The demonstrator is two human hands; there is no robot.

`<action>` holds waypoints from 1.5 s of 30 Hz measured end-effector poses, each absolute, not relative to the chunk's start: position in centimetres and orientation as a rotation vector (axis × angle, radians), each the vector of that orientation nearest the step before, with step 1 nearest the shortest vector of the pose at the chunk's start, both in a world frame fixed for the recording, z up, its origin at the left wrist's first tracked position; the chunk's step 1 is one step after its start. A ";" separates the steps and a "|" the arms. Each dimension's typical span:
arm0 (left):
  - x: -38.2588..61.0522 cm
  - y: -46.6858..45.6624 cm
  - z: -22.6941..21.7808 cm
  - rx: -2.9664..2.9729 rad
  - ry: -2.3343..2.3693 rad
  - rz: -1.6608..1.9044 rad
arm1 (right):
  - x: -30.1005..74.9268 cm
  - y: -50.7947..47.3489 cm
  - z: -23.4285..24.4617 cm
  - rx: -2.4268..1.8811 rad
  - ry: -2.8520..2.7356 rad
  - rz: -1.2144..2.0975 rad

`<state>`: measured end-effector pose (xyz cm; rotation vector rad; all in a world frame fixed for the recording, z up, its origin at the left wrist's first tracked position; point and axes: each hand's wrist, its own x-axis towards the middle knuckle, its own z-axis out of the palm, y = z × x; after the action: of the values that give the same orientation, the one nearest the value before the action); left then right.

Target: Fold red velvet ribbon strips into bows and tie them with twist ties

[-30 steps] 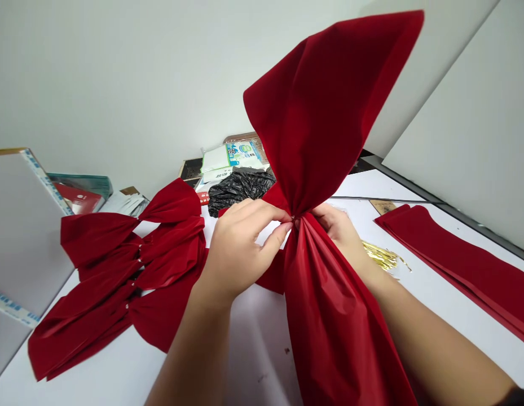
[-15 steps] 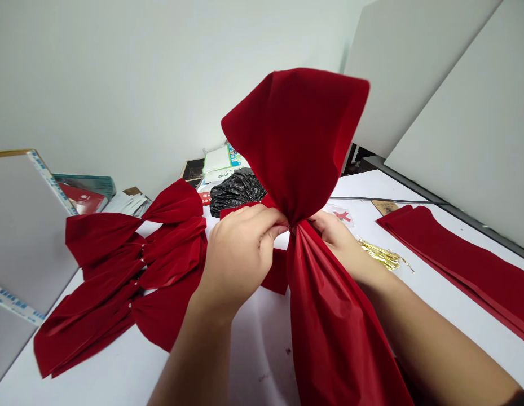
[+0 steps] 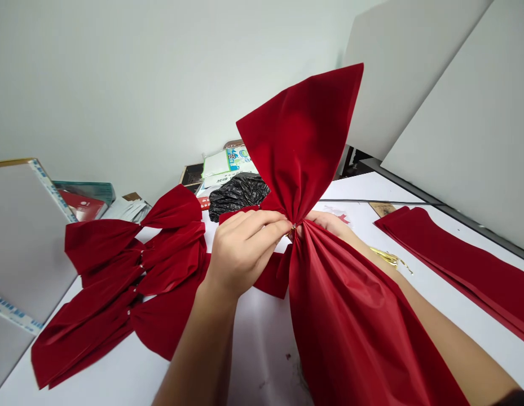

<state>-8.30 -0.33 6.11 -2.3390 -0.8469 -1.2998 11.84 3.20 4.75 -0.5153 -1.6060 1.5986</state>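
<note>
My hands hold a large red velvet bow (image 3: 299, 141) up at its pinched waist, with one lobe pointing up and the other spreading down to the right. My left hand (image 3: 245, 248) pinches the waist between fingers and thumb, beside a small gold twist tie (image 3: 293, 229) wound around the gathered cloth. My right hand (image 3: 327, 223) is mostly hidden behind the lower lobe and grips the waist from the far side. Under my right forearm lies a bunch of gold twist ties (image 3: 386, 257).
Several tied red bows (image 3: 105, 254) lie on the white table (image 3: 262, 355) to the left. Flat red velvet strips (image 3: 465, 270) lie at the right. A black plastic bag (image 3: 238, 194) and printed packets (image 3: 228, 166) stand behind. White boards (image 3: 448, 84) lean at the right.
The upper lobe has opened into a flatter, wider fan, and the lower lobe has spread further right. My hands have stayed at the waist, and the bow now covers more of my right hand.
</note>
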 end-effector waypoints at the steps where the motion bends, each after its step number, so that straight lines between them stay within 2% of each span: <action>1: -8.3 -0.3 6.1 -2.339 -0.829 -1.310 | 11.9 3.1 4.8 -0.525 -1.586 1.626; 15: -8.0 -0.3 6.2 -2.337 -0.793 -1.298 | 12.0 3.6 5.0 -0.583 -1.541 1.731; 35: -7.8 0.1 5.0 -2.218 -0.733 -1.326 | 11.8 3.0 5.6 -0.620 -1.632 1.529; 45: -7.6 0.0 4.6 -2.191 -0.732 -1.379 | 11.8 3.2 5.5 -0.608 -1.602 1.589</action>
<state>-7.56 0.04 4.64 -2.1907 -0.7321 -1.3788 11.80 3.18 5.46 -0.6078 -1.6021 1.5887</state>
